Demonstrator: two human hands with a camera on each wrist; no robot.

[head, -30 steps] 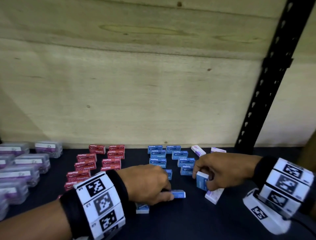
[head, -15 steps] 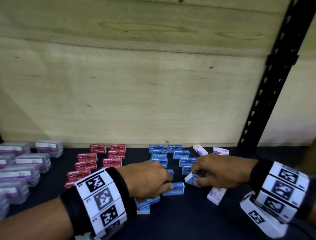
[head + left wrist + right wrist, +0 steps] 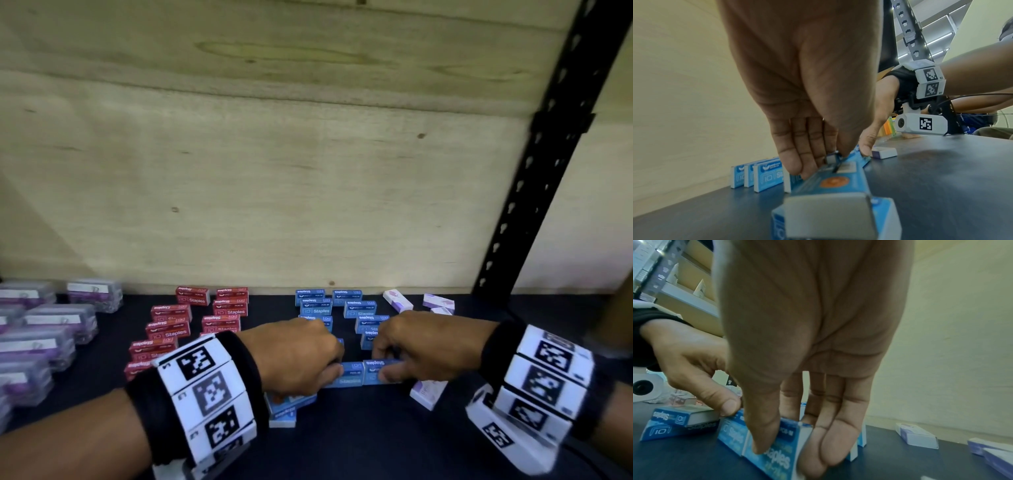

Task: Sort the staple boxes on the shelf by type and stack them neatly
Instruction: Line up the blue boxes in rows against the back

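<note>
Two blue staple boxes stand on edge, end to end, on the dark shelf [image 3: 342,445]. My left hand [image 3: 332,373] pinches the left blue box [image 3: 347,375] between thumb and fingers. My right hand [image 3: 383,368] pinches the right blue box [image 3: 376,366]; in the right wrist view its thumb [image 3: 760,434] and fingers [image 3: 828,443] clamp that box [image 3: 777,457]. Behind the hands stand two rows of blue boxes [image 3: 318,308]. Rows of red boxes [image 3: 171,329] sit to the left. Two more blue boxes [image 3: 287,406] lie stacked under my left wrist.
Several clear cases with purple labels [image 3: 51,325] fill the far left. White-and-purple boxes lie at the back right [image 3: 397,300] and under my right hand [image 3: 428,394]. A plywood back wall [image 3: 274,171] and a black slotted upright [image 3: 534,171] bound the shelf.
My right hand has carried its blue box left and down until it meets the box in my left hand. Both hands have drawn together at the shelf's front middle.
</note>
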